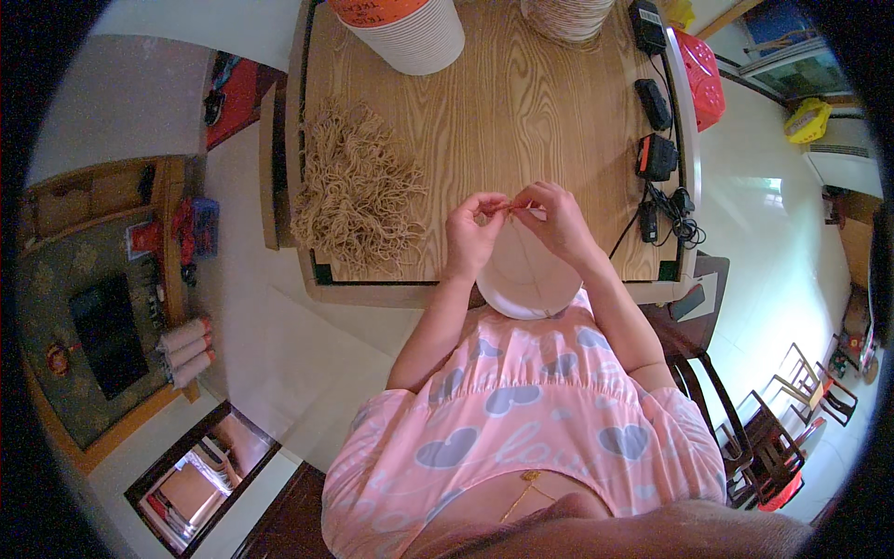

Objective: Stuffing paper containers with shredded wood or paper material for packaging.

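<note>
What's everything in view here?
Table: one, brown, centre
Cord pile: one, tan, table left
Container stack: one, white-orange, table's far edge
Cord spool: one, beige, table's far edge
Electrical devices: several, black, table right
Plastic object: one, red, right
Bag: one, yellow, far right
Chairs: several, dark, lower right
Screen: one, black, left
Container: one, white, table's near edge
Strand: one, brownish, over container
Left hand: one, pinching strand
Right hand: one, pinching strand

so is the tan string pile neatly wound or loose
Loose: the string pile is a tangled heap, strands curling every way.
</note>
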A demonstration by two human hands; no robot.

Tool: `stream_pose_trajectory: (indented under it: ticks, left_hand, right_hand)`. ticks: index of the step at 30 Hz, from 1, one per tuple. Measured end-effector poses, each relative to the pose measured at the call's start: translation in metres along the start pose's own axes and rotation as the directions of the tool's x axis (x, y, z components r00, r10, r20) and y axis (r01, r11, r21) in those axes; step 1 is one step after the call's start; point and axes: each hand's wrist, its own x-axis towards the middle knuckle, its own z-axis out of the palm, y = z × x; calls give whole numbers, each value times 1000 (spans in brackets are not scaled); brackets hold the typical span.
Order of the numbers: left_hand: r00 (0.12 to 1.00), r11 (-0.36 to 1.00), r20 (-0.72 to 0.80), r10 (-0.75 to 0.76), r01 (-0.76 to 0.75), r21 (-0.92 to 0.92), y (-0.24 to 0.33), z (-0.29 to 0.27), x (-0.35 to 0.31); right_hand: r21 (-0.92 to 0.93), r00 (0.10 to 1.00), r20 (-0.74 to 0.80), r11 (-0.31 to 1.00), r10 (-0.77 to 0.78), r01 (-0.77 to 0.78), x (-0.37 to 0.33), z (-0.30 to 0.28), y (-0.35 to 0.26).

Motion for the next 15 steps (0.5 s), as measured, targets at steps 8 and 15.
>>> stream_pose_trajectory:
  ticks: [8,15]
  left_hand:
    - [1000,994,12,-8,7,112,10,-1,-1]
    - [993,963,-13,119,-112,245,15,1,-4]
  right_hand:
    - [9,999,-14,999,38,-38,0,1,2]
    - [-25,1000,-2,999,24,-25,1,0,1]
